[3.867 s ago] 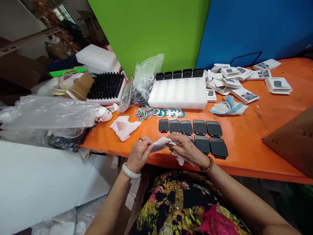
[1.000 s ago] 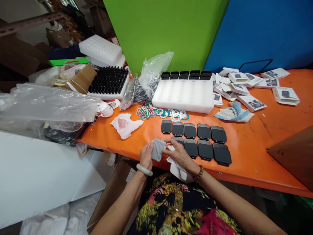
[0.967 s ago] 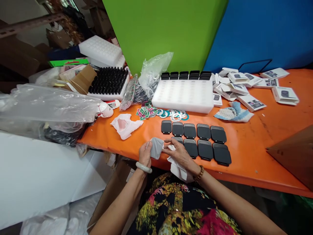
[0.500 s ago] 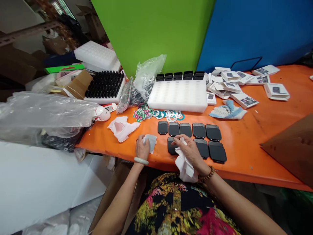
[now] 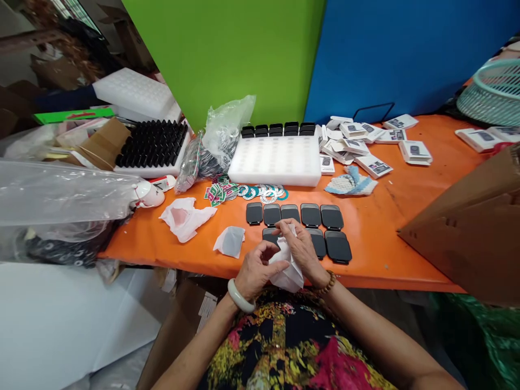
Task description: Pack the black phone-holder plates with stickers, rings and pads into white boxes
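My right hand (image 5: 303,252) is closed round a bundle of thin white paper sheets (image 5: 287,277), which hangs below its fingers. Beside it my left hand (image 5: 257,269) has thumb and forefinger apart at the left edge of the sheets. Two rows of flat black square cases (image 5: 338,247) lie on the orange table; my hands partly cover the front row. To the left, a thin grey square piece (image 5: 233,241) rests on a white sheet. Farther left is a crumpled white paper (image 5: 188,230) with a pinkish patch.
Behind the cases are ring-shaped stickers (image 5: 270,194), green-pink cards (image 5: 219,192), a white foam tray (image 5: 276,160) and a plastic bag (image 5: 225,132). Small white boxes (image 5: 374,165) and a blue-white cloth (image 5: 351,182) lie right of the tray. A cardboard box (image 5: 467,233) stands at right.
My left hand has let go of the grey piece on its white sheet and moved right to the paper bundle. My right hand keeps its hold. The view has turned right.
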Tool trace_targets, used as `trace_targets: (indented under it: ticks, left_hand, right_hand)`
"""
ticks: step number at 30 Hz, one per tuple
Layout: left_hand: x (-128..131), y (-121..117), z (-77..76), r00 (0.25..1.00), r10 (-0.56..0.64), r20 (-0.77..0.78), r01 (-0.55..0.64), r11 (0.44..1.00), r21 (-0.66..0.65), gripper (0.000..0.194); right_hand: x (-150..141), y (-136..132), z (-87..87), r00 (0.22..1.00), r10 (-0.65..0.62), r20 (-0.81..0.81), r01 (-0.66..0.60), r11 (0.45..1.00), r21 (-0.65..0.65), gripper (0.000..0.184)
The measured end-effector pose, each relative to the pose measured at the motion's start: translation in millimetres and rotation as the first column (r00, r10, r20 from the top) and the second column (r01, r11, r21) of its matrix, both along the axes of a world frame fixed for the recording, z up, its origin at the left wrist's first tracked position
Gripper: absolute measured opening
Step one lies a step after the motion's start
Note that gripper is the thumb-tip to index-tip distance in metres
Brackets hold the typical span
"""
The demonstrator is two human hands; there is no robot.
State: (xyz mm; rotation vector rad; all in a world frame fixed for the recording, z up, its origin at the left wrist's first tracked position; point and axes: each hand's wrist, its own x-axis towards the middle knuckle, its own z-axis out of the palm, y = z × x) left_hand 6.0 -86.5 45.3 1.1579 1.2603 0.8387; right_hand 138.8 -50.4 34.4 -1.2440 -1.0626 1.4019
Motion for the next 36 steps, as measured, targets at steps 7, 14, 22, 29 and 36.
trace_targets:
  ticks: [7,14,22,29,36]
  left_hand:
    - [-7.0,4.5,-5.3,0.987,0.093,0.13,-0.079,0.991,-0.112,0.037]
    - [-20.7,9.5,-3.2,0.974,0.19,0.123,-0.176,0.977,-0.117,0.035]
    - [-17.2,16.0,13.6,0.977,0.046,0.207,-0.04,0.999,-0.031,0.028]
    - [-21.4,16.2,19.7,0.953,0.043,0.301,0.014,0.983,-0.182,0.038]
    - [-16.6,18.0,15.1,0.867,0.253,0.43,-0.108,0.937,-0.333,0.035]
  right_hand:
    - [15.5,9.2,-10.6,0.994,-0.108,-0.023,0.109,0.993,0.034,0.038]
    - [40.9,13.0,-7.7,0.997,-0.053,-0.055,0.048,0.995,-0.084,0.037]
    - [47.2,4.8,-14.3,0.897,0.436,0.074,-0.428,0.898,-0.101,0.041]
    - [32.1,4.3,-1.8,0.887,0.452,-0.097,-0.458,0.888,-0.045,0.045]
    - [18.9,0.2,-9.3,0.883,0.357,-0.306,-0.407,0.906,-0.116,0.031]
